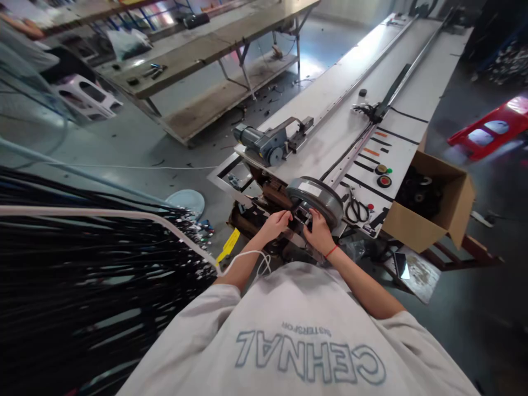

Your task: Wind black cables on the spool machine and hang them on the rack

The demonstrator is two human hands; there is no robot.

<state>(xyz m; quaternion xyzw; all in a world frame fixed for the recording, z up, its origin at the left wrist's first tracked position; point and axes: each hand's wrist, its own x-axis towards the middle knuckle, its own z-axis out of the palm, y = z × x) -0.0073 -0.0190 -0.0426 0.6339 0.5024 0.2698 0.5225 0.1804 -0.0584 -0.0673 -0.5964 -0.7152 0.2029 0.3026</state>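
My left hand (277, 225) is closed, its fingertips pinched together just left of a dark round drum (314, 199) at the near end of the long machine bench. Whatever lies in that pinch is too small to make out. On the other side, my right hand (319, 234) has thumb and fingers bent round a small shiny metal piece (303, 213) at the front of the drum. Its exact kind does not show. A pale label (309, 188) is on the drum's rim. To the right of the drum, black-handled scissors (357, 210) lie on the bench.
A grey motor (258, 142) stands on the white bench top (330, 124). An open cardboard box (421, 225) of dark parts sits at the right. Black cables (103, 275) hang at the left behind a pale bar (165, 223). A red stool (490, 129) stands far right; another person's arm (20, 26) shows top left.
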